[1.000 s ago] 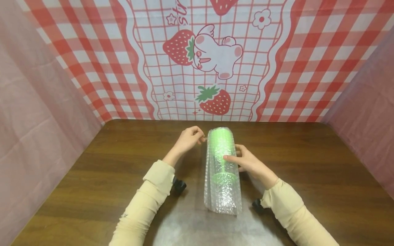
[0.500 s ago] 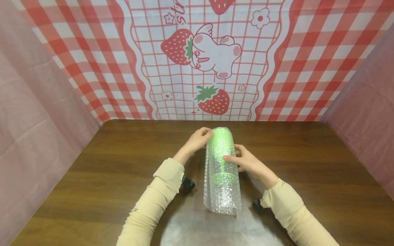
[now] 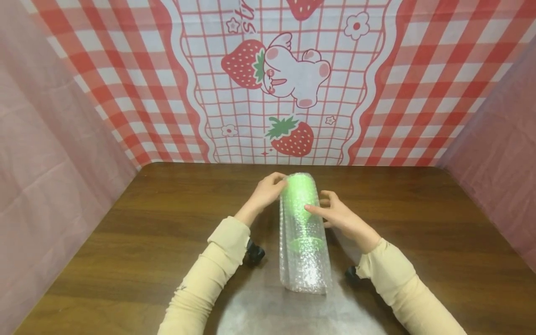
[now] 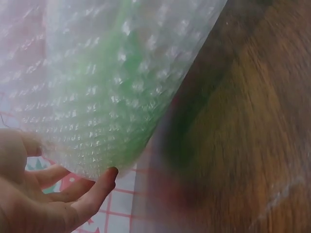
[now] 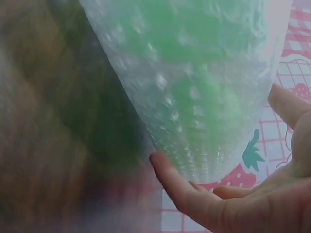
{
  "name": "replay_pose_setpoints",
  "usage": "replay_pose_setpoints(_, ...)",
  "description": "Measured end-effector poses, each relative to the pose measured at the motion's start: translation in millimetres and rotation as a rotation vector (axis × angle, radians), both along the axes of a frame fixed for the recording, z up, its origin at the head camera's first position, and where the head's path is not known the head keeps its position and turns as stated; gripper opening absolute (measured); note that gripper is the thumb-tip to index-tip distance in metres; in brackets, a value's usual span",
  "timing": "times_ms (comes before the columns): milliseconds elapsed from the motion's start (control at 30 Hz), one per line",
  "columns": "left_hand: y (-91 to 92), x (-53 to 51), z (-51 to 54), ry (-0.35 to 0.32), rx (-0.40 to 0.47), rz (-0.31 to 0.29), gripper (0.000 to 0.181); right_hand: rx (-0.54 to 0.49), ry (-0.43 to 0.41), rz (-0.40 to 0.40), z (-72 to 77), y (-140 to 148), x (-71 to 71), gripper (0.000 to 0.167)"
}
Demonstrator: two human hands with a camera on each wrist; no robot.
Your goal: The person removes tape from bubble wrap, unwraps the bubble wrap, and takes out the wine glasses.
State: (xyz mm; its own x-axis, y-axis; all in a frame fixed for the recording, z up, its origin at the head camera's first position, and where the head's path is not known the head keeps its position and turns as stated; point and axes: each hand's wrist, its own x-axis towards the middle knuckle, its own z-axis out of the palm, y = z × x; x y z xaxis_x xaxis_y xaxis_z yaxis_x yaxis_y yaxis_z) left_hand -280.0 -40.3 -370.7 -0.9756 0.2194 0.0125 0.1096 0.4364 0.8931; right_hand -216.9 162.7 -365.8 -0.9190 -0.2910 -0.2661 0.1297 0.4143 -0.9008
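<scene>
A sheet of clear bubble wrap (image 3: 307,274) is rolled into a tube round a green goblet-shaped thing (image 3: 300,193), with a broad cup, a thin stem and a round foot. The roll stands over the table's middle, its loose lower end reaching past the foot. At the upper left edge, my left hand (image 3: 268,191) holds the wrap between thumb and fingers; the left wrist view shows the fingers (image 4: 95,196) curving about its end. My right hand (image 3: 341,217) grips the other side, thumb on the front. In the right wrist view its fingers (image 5: 182,194) curl round the wrap.
A brown wooden table (image 3: 125,242) carries the work, with a shiny pale patch near its front. Behind it hangs a red-checked strawberry cloth (image 3: 289,70). Pink curtains (image 3: 54,139) close off both sides. A dark camera (image 3: 255,252) juts from each wrist.
My left hand has come right and now holds the wrap's upper left edge. My right hand has slid up slightly, and the wrap's lower end has shifted a little right.
</scene>
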Motion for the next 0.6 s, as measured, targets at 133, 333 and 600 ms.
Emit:
replay_pose_setpoints(133, 2.3, 4.6, 4.6, 0.036, -0.05, 0.007, 0.036, 0.042, 0.037, -0.014, 7.2, -2, -5.8, 0.1)
replay_pose_setpoints(333, 8.5, 10.4, 9.3, 0.071, -0.109, 0.002, 0.039, 0.123, 0.126, -0.043, 14.7, -8, -14.8, 0.097)
replay_pose_setpoints(600, 15.7, 13.5, 13.7, 0.105, -0.177, -0.008, 0.041, 0.194, 0.112, -0.057, 16.3, -14, -20.3, 0.097)
